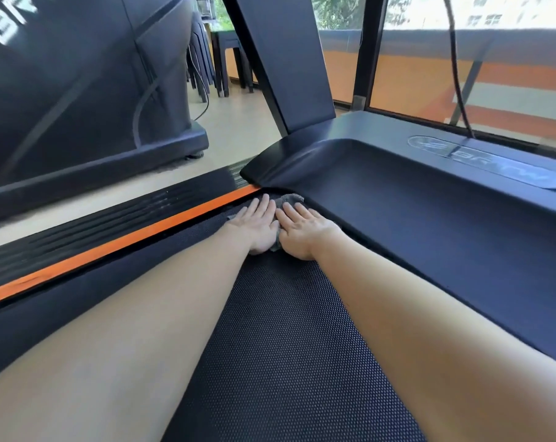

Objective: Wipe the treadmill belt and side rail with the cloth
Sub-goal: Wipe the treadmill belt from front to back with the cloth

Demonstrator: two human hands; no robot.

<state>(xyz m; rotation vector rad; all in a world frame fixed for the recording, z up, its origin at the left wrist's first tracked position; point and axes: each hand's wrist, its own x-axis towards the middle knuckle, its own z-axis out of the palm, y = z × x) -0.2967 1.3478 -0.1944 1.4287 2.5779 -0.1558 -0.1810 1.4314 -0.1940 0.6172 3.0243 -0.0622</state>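
Left hand (258, 225), right hand (306, 230) press cloth (290, 199) onto belt (286, 346).

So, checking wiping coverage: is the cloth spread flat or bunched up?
Bunched, it seems: the grey cloth shows crumpled edges around the left hand and right hand pressing it flat-fingered onto the belt.

Head camera looks forward and down along the belt (286, 346), close above it

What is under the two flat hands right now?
A crumpled grey cloth, pressed onto the black dotted treadmill belt by left hand and right hand; its middle is covered.
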